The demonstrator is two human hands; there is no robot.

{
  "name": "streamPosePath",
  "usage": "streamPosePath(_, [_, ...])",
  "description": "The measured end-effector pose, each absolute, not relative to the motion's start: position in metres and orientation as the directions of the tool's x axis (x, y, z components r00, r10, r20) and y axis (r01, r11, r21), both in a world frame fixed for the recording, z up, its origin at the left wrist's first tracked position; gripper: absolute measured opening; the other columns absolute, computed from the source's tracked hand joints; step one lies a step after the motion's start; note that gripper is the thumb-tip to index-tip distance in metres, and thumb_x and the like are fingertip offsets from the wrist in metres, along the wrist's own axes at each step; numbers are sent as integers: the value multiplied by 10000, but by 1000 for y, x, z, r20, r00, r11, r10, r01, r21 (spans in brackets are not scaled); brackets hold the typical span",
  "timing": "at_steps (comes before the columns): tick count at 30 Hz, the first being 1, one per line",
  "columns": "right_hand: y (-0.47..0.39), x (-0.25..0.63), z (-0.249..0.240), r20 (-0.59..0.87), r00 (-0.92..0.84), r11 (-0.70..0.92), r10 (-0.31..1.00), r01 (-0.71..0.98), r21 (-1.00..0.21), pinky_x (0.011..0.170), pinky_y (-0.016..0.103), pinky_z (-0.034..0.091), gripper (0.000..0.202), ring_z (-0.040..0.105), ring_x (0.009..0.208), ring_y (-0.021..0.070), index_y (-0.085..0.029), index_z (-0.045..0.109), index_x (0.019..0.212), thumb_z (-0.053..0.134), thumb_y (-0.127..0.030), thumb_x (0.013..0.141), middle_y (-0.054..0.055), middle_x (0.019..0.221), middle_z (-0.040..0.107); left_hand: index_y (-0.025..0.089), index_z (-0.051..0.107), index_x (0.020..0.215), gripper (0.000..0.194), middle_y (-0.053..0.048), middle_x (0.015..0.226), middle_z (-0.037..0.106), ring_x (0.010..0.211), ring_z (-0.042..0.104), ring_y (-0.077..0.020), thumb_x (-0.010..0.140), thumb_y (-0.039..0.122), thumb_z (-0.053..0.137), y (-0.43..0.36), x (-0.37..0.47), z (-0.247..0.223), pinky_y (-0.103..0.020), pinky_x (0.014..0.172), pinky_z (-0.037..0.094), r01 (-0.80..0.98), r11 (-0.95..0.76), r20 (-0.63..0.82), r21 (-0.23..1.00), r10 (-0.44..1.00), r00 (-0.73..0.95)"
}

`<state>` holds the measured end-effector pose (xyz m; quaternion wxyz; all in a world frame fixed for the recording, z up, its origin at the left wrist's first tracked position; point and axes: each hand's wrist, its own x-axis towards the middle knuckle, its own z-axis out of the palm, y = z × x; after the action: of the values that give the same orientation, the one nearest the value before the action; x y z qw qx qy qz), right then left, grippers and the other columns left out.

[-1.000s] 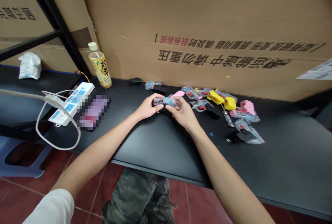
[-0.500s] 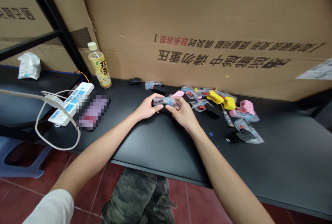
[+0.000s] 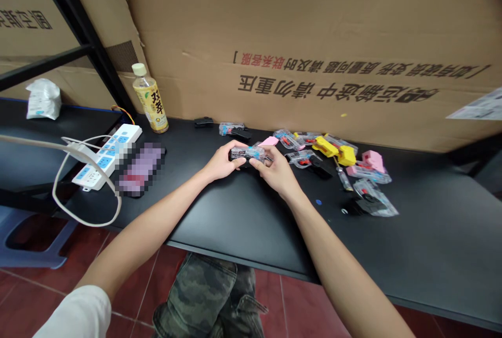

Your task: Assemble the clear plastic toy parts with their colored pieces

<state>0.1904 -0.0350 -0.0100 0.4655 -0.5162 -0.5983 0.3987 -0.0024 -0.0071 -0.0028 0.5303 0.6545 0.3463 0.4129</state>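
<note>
Between both hands, just above the desk, is a small clear plastic toy gun [image 3: 246,153] with black and blue parts. My left hand [image 3: 224,162] is closed round its left end, thumb along the near side. My right hand [image 3: 275,170] grips the right end, with its thumb pressed on the near face. The fingers hide much of the toy's far side and underside. A pink piece [image 3: 270,141] shows just behind my right fingers. Close on the right lies another clear toy gun [image 3: 301,158] with a red trigger and a black part beside it.
Several clear toy guns with yellow [image 3: 346,155], pink [image 3: 372,160] and black parts lie to the right, around a small screwdriver [image 3: 345,179]. At left are a drink bottle [image 3: 151,100], a power strip [image 3: 107,158] and a blurred phone [image 3: 141,170]. A cardboard sheet [image 3: 314,19] stands behind.
</note>
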Motion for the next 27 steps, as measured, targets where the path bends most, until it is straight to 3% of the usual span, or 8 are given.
streamPosePath(16, [-36, 189, -11, 131, -25, 134, 991, 255, -958, 687, 324, 575, 447, 653, 772, 171, -242, 556, 1109, 758, -471, 783, 51, 1018, 679, 149, 651, 1096, 313, -60, 1020, 708, 722, 642, -107, 793, 209, 703, -8, -1, -1, -217, 592, 580, 61, -200, 161, 978, 908, 387])
streamPosePath(27, [-34, 189, -14, 117, -18, 118, 993, 244, -963, 830, 365, 573, 493, 679, 885, 193, -235, 556, 1122, 769, -494, 761, 76, 1126, 676, 160, 650, 1059, 285, -36, 971, 716, 641, 621, -78, 775, 168, 678, -9, 0, -2, -196, 575, 556, 87, -217, 172, 972, 915, 365])
